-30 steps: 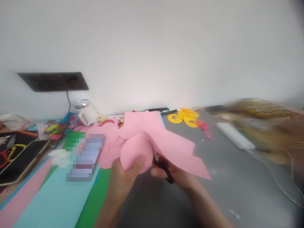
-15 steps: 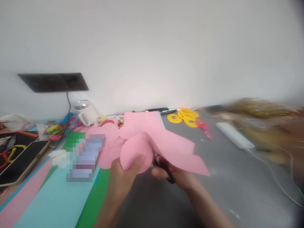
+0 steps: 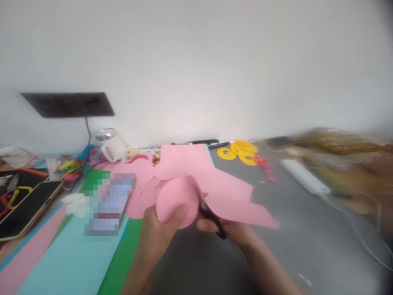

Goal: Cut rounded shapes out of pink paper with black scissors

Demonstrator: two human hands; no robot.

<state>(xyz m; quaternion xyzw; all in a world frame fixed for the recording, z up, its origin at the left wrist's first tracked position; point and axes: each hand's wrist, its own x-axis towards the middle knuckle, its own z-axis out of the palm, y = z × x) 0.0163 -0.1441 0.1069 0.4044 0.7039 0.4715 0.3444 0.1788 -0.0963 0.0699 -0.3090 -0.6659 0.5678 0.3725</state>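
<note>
My left hand (image 3: 159, 229) pinches a rounded flap of a pink paper sheet (image 3: 215, 184), thumb on top of the curved part. My right hand (image 3: 231, 231) grips black-handled scissors (image 3: 211, 217), whose blades reach into the sheet beside the rounded flap. The rest of the pink sheet hangs out to the right over the grey table (image 3: 307, 246). More pink cut-out shapes (image 3: 143, 180) lie just behind my hands.
Green, light-blue and pink sheets (image 3: 70, 262) lie at the left with a phone (image 3: 24, 209). A white mug (image 3: 112, 147), markers (image 3: 205, 142), yellow paper rings (image 3: 239, 151), small red scissors (image 3: 264, 166), a white power bank (image 3: 303, 176) with cable sit farther back.
The free right corner of the pink sheet has swung slightly down and to the right. Both hands stay in nearly the same place, with the scissors still in the paper.
</note>
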